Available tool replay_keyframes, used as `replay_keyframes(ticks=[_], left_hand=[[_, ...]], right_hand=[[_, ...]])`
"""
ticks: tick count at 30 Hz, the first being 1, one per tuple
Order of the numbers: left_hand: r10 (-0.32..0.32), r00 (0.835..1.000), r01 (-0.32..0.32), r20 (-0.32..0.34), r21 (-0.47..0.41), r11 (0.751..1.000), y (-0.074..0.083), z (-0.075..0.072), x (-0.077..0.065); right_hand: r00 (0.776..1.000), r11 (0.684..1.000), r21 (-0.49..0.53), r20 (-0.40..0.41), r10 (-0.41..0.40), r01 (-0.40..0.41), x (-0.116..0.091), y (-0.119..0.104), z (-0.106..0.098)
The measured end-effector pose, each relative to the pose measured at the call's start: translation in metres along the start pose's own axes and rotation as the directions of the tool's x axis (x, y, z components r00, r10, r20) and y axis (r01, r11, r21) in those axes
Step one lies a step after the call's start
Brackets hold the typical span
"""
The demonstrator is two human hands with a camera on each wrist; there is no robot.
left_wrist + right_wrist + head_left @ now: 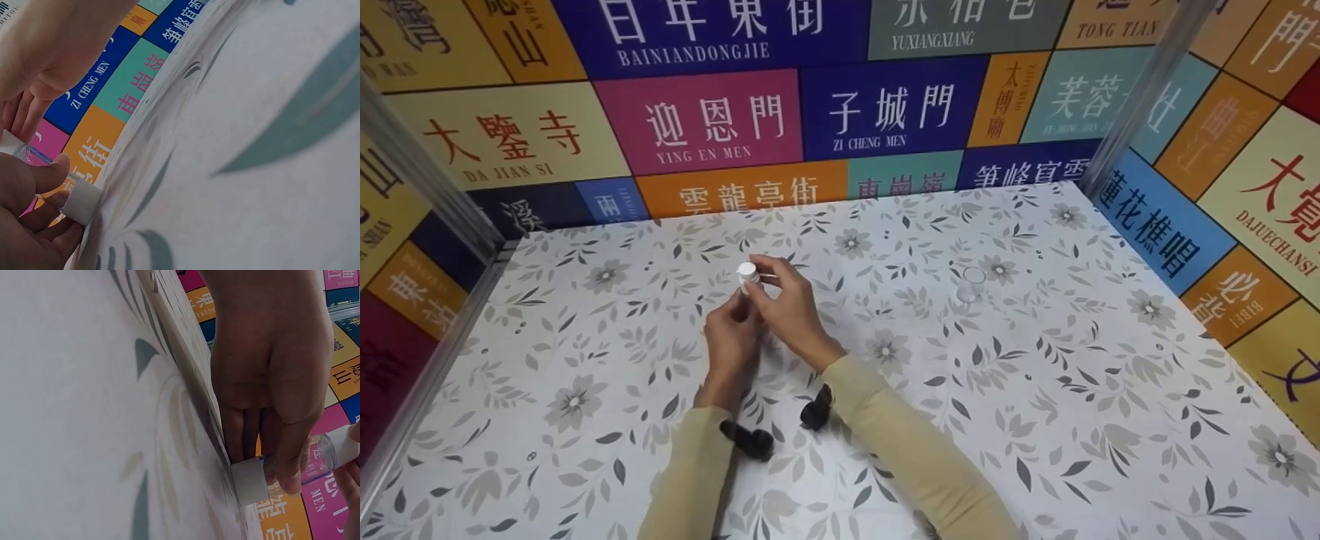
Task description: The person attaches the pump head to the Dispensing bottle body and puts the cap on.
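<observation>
In front, left hand (pixel 733 334) and right hand (pixel 790 306) pinch a bottle (pixel 747 271).

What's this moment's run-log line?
left hand: grips clear white-ended cylindrical container | right hand: holds its white round cap

Clear object (pixel 970 286) on floral tabletop (pixel 1080 465)

Indigo panel (pixel 720 30), top centre: BAINIANDONGJIE. Grey panel (pixel 964 27): YUXIANGXIANG. Magenta panel (pixel 699 121): 迎恩門, YING EN MEN. Navy panel (pixel 894 109): 子城門, ZI CHENG MEN. Pale-yellow panel (pixel 510 136), left: DA JIAN SI. Orange panel (pixel 742 186), below magenta: 雲龍亭街. Light-blue panel (pixel 1162 225), right: 蓮花樵唱. Cream panel (pixel 1271 199), far right: DAJUECHANSI. Tan panel (pixel 1110 26): TONG TIAN.
</observation>
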State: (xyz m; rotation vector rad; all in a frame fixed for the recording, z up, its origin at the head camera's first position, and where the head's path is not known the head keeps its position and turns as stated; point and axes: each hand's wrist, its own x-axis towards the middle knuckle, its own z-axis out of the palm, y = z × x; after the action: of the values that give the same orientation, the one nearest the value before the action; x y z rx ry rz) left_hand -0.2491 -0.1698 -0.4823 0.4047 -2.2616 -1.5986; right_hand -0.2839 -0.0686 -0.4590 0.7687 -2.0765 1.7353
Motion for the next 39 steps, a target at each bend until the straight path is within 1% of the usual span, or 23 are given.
replay_keyframes(ticks=[5,9,12,18,21,26,30,35,39], left_hand=[[0.013,1.0,-0.013,-0.007,-0.019,1.0,0.0003,0.0004,-0.0002],[-0.012,1.0,0.013,0.008,-0.052,0.999,0.0,0.0005,-0.0009],[-0.015,1.0,0.015,0.005,-0.054,0.998,-0.0005,0.0007,-0.0015],[0.051,0.998,-0.051,-0.045,0.005,0.999,0.0004,0.001,-0.001],[0.06,0.997,-0.06,-0.05,0.014,0.998,0.0015,0.0008,-0.0009],[0.044,0.998,-0.043,-0.043,0.033,0.999,0.0019,-0.0006,-0.0014],[0.016,0.999,-0.015,-0.031,0.032,0.999,0.0011,-0.0018,-0.0012],[-0.007,1.0,0.007,-0.002,-0.013,1.0,0.0014,-0.0013,-0.0008],[-0.011,1.0,0.011,0.006,-0.026,1.0,0.0009,-0.0007,-0.0006]], right_hand=[[1.0,1.0,-0.027,-0.004,-0.001,0.001,-0.0005,-0.0001,0.0],[1.0,0.999,-0.035,0.0,0.006,-0.006,-0.0007,-0.0002,0.0003],[1.0,0.999,-0.033,0.013,0.005,-0.005,-0.0012,-0.0001,0.0005],[1.0,0.999,-0.033,0.023,-0.013,0.014,-0.0013,-0.0002,0.0011],[1.0,0.999,-0.037,0.019,-0.005,0.005,-0.0011,-0.0005,0.0015],[1.0,0.999,-0.048,0.017,-0.001,0.002,-0.0017,-0.0006,0.0023],[1.0,0.998,-0.058,0.008,-0.012,0.012,-0.0019,-0.0005,0.0028],[1.0,0.999,-0.054,0.01,-0.005,0.005,-0.0012,-0.0007,0.0011],[0.999,0.999,-0.032,0.039,0.021,-0.02,-0.0011,-0.0011,-0.0008]])
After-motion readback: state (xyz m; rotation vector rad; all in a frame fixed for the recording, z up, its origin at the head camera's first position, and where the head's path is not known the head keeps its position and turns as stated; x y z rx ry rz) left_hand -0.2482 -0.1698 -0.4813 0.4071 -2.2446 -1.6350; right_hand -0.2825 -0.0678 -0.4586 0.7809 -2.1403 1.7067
